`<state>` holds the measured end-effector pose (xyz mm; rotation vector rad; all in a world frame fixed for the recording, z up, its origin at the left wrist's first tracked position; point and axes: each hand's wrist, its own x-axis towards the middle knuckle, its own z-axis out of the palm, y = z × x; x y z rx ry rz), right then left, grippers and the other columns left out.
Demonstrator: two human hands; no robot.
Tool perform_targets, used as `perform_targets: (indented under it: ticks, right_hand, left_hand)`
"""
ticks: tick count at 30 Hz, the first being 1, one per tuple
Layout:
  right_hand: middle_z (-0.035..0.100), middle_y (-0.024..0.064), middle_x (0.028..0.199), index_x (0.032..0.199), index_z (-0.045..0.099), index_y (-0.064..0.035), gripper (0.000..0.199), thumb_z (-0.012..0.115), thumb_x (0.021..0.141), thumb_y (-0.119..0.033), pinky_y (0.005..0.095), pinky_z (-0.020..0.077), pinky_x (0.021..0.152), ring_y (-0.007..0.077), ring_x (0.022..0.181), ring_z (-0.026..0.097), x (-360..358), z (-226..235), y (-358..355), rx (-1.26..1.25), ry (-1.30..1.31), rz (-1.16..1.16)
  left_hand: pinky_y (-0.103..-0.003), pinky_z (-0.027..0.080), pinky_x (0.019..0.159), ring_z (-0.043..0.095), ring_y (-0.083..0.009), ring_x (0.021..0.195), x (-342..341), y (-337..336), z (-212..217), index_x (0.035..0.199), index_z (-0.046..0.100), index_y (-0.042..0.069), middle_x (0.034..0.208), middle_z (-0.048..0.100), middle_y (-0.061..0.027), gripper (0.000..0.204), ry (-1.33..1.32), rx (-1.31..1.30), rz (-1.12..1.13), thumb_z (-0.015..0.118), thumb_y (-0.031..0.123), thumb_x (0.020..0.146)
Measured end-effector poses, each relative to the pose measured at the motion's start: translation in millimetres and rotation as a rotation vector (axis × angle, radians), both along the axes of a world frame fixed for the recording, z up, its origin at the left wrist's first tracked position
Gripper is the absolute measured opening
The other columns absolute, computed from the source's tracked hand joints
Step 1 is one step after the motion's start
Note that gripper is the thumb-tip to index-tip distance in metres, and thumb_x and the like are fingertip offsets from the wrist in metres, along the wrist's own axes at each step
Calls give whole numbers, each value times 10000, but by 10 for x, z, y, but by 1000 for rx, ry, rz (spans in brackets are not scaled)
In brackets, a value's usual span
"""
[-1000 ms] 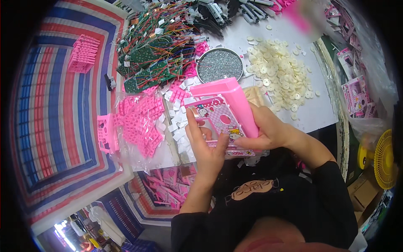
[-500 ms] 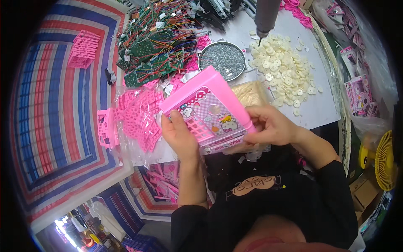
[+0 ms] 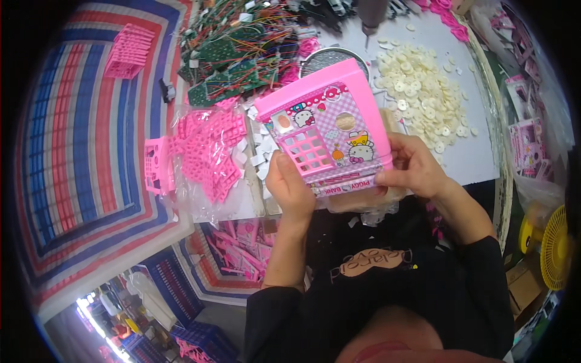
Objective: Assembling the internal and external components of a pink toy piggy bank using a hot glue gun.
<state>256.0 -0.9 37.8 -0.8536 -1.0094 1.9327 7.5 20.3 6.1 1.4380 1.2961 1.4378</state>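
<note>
- While our left grip (image 3: 290,187) grasps the pink case (image 3: 330,130) by its lower left corner, the thumb lies across the front and the other fingers are mostly hidden behind it.
- Our right grip (image 3: 417,169) is closed on the same case at its lower right corner, thumb near the bottom edge and fingers bent at the side.
- Between both grips we have the case tilted above the bench (image 3: 471,162), its printed face toward us, with a grid of square openings at lower left and a round hole at upper right.
- Partly behind the case we see a cream block (image 3: 393,124); a round dish (image 3: 331,48) of small grey metal pieces is partly covered by its top edge.
- To our right, a loose heap of cream discs (image 3: 420,91) spreads over the bench.
- Just left of the case lie small white squares (image 3: 263,151), and beyond them pink grid pieces (image 3: 209,151) in clear plastic.
- Farther up on our left, green circuit boards (image 3: 227,75) are piled with tangled wires; a dark power driver (image 3: 371,17), blurred, points down near the discs.
- At our far left, a pink rack (image 3: 129,51) rests on striped sheeting (image 3: 91,151); at our far right is a yellow fan (image 3: 554,248).
</note>
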Motion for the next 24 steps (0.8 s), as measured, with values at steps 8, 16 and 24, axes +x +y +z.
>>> perform_targets:
  ticks: [8, 16, 24]
  right_hand:
    - [670, 122, 1304, 1189, 720, -89, 369, 708, 821, -108, 431, 519, 1015, 352, 1193, 608, 574, -222, 435, 1037, -938, -75]
    - [474, 163, 1535, 1340, 603, -47, 698, 798, 755, -375, 545, 415, 1118, 453, 1382, 431, 444, -230, 132, 1125, -1320, 116]
    - [674, 140, 1209, 1162, 675, -38, 381, 752, 828, -205, 408, 537, 882, 322, 1090, 652, 681, -100, 236, 901, -1098, -213]
  left_hand:
    - [-446, 499, 1002, 643, -380, 1151, -164, 556, 4, 1096, 680, 62, 1218, 699, -158, 307, 497, 326, -536, 702, 61, 789]
    - [-495, 455, 1048, 530, -403, 1301, -213, 385, 105, 1019, 742, 78, 1321, 653, -123, 404, 862, 248, -574, 574, -89, 692]
    - [-470, 483, 1006, 608, -341, 1189, 232, -51, 128, 1169, 687, 52, 1240, 680, -108, 403, 842, 264, -750, 757, 76, 773]
